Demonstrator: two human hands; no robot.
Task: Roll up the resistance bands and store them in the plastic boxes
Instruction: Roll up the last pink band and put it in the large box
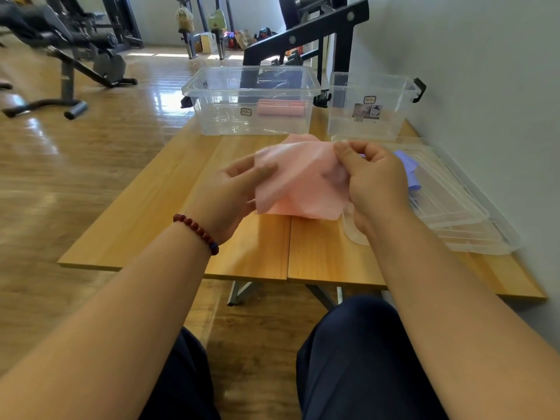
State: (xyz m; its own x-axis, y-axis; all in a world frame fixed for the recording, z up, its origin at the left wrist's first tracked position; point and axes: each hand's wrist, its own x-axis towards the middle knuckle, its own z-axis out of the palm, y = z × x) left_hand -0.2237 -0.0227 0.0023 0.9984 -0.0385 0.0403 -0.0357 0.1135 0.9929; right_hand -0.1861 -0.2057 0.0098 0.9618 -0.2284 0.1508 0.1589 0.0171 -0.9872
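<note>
A pink resistance band [298,184] is held spread out above the wooden table [169,213]. My left hand [230,197] grips its left edge and my right hand [374,183] pinches its right edge, fingers curled. Part of the band trails down onto the table behind. A rolled pink band [280,108] lies inside the large clear plastic box [251,86] at the back. A smaller clear box [371,104] stands to its right. A purple band [409,168] lies on the clear lids [454,207], partly hidden by my right hand.
The clear lids are stacked at the table's right side, next to the white wall. Gym benches [72,53] and a black frame [306,34] stand on the wooden floor beyond the table. My knees are below the table's near edge.
</note>
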